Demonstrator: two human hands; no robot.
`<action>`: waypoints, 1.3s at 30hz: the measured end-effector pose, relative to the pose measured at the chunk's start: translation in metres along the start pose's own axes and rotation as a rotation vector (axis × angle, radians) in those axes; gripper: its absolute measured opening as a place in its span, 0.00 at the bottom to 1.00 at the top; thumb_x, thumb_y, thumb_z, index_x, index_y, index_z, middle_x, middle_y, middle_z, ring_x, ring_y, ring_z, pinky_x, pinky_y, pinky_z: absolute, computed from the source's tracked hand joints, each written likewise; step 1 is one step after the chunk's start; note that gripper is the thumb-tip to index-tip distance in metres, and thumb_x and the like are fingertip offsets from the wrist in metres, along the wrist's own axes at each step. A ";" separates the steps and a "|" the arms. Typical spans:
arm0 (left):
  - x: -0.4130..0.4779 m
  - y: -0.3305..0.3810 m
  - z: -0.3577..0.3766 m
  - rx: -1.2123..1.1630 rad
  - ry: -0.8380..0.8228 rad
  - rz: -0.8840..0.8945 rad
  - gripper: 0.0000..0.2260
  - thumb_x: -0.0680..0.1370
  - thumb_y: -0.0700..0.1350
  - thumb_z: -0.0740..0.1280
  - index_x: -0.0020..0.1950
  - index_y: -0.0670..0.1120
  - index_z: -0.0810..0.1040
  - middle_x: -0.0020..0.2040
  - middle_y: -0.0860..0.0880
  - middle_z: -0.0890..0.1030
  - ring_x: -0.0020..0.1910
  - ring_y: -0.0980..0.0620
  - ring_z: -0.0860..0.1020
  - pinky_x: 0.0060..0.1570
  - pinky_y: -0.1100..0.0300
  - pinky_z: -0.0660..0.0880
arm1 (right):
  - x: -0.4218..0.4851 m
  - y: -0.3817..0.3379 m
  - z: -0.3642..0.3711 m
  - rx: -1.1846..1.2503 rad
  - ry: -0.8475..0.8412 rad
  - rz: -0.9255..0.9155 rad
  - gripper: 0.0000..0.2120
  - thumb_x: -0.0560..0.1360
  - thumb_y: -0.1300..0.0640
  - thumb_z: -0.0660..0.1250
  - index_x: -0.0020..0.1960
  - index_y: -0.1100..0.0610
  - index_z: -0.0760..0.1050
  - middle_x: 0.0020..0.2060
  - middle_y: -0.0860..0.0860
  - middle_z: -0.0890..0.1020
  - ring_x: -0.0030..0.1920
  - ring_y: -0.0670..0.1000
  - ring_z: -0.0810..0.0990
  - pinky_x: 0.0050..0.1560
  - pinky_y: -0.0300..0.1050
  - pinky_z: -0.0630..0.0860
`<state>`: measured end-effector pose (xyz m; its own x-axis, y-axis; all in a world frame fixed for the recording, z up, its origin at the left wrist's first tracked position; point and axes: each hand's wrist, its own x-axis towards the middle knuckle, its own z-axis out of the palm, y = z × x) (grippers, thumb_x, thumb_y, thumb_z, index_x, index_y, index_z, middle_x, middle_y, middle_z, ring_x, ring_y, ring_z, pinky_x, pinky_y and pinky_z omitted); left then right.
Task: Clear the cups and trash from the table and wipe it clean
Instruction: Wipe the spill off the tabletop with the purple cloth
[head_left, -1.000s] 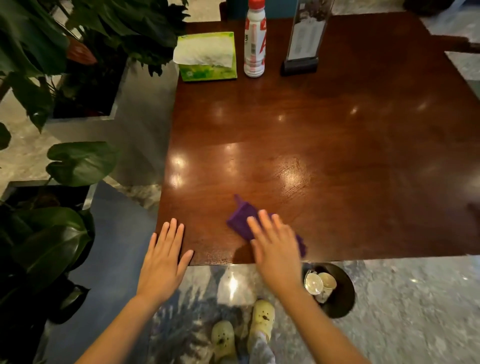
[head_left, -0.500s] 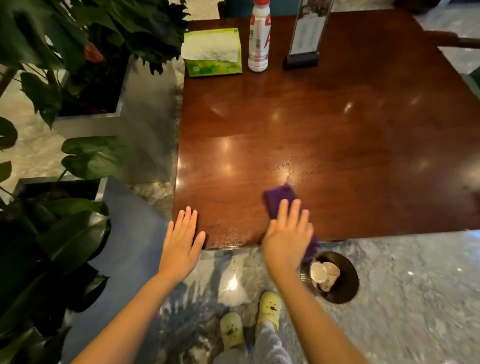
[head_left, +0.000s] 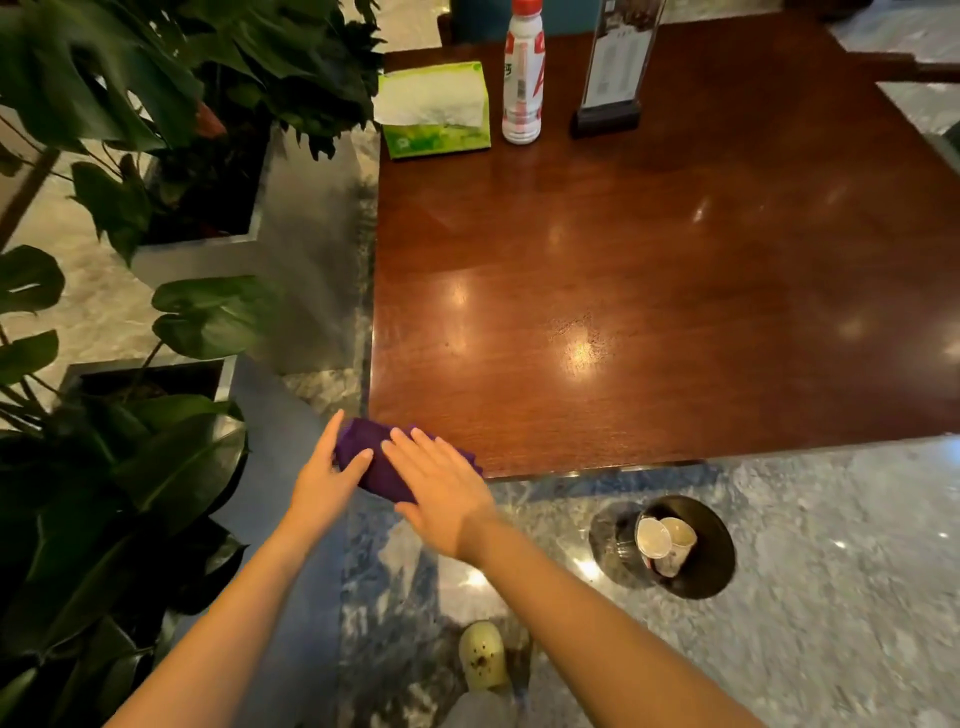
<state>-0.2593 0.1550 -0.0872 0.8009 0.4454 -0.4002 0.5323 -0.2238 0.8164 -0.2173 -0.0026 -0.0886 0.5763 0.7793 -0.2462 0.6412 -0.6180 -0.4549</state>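
Wipe reaches the table (head_left: 649, 249) corner.
The left hand (head_left: 324, 480) now pinches the cloth (head_left: 366, 441); right hand (head_left: 441, 491) fingers flat, together; wiping seems nearly done.

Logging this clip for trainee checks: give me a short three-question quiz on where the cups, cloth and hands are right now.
1. True or false: the cups lie in the bin on the floor.
2. The cloth sits at which part of the table? A near-left corner; B far-right corner; C centre.
3. How many hands touch the cloth?
Key: 1 true; 2 A; 3 two, the left hand and the right hand.
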 end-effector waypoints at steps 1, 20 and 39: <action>0.002 0.001 -0.001 -0.034 -0.003 -0.028 0.28 0.76 0.40 0.67 0.74 0.46 0.60 0.69 0.46 0.70 0.66 0.47 0.71 0.60 0.58 0.69 | -0.005 0.007 -0.006 -0.013 0.027 0.037 0.35 0.76 0.49 0.62 0.76 0.56 0.49 0.77 0.53 0.53 0.77 0.55 0.49 0.75 0.51 0.45; -0.013 0.112 0.051 -0.338 -0.502 -0.020 0.12 0.71 0.34 0.69 0.54 0.41 0.77 0.43 0.48 0.85 0.42 0.54 0.82 0.46 0.62 0.78 | -0.099 0.108 -0.103 1.221 0.343 0.459 0.22 0.69 0.65 0.73 0.61 0.59 0.72 0.49 0.52 0.80 0.43 0.44 0.79 0.41 0.31 0.77; -0.044 0.284 0.378 -0.283 -0.693 -0.094 0.10 0.76 0.37 0.66 0.56 0.41 0.77 0.44 0.49 0.82 0.37 0.58 0.81 0.42 0.62 0.78 | -0.311 0.369 -0.220 1.534 0.736 0.698 0.15 0.71 0.67 0.67 0.58 0.60 0.75 0.49 0.57 0.82 0.48 0.55 0.81 0.54 0.53 0.77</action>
<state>-0.0399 -0.2562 0.0052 0.7942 -0.2171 -0.5675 0.5914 0.0617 0.8040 -0.0480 -0.4961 0.0084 0.8525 -0.0067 -0.5226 -0.5124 0.1864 -0.8383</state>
